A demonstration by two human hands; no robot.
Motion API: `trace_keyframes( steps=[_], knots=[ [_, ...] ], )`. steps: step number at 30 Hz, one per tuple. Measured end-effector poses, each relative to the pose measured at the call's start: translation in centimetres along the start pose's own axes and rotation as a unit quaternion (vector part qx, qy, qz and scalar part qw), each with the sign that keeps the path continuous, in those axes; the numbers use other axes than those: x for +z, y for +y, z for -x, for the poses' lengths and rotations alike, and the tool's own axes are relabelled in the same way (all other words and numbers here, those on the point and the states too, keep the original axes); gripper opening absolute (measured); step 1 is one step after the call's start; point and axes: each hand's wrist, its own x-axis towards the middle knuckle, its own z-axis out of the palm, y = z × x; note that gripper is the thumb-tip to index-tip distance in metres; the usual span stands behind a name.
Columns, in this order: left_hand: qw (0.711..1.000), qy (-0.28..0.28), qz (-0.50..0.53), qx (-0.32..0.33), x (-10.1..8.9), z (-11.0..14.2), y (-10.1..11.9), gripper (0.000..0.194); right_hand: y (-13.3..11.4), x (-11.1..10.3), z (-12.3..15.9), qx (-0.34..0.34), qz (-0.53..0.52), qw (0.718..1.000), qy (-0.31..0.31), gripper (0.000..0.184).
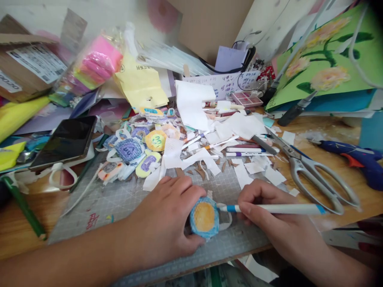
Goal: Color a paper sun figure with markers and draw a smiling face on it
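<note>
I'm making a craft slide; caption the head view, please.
Left hand holds a blue-rimmed, orange-centred disc; right hand holds a white-and-blue marker at its edge.

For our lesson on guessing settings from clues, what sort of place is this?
Most likely a craft workspace: there are large scissors, a blue glue gun and a grey cutting mat marked with grid lines.

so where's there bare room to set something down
Mainly the grey mat between the left forearm and the coloured pieces; a smaller patch of wood lies between the scissors and glue gun. Beyond the left hand and right hand it's crowded with paper scraps and pens.
</note>
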Motion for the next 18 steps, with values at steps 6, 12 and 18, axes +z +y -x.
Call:
trace_keyframes(
  steps=[6,12,18],
  knots=[
    [1.0,-0.002,-0.001,-0.003,-0.17,0.08,0.13,0.058,-0.28,-0.06,-0.06,0.01,-0.004,1.0,0.005,0.017],
    [1.0,-0.004,0.001,-0.003,-0.23,0.04,0.16,0.057,-0.29,0.13,-0.18,-0.002,-0.017,1.0,0.024,0.017],
    [1.0,-0.001,-0.001,-0.001,-0.11,-0.13,0.13,0.056,-0.15,0.1,-0.21,-0.001,-0.011,1.0,0.027,0.019]
  ],
)
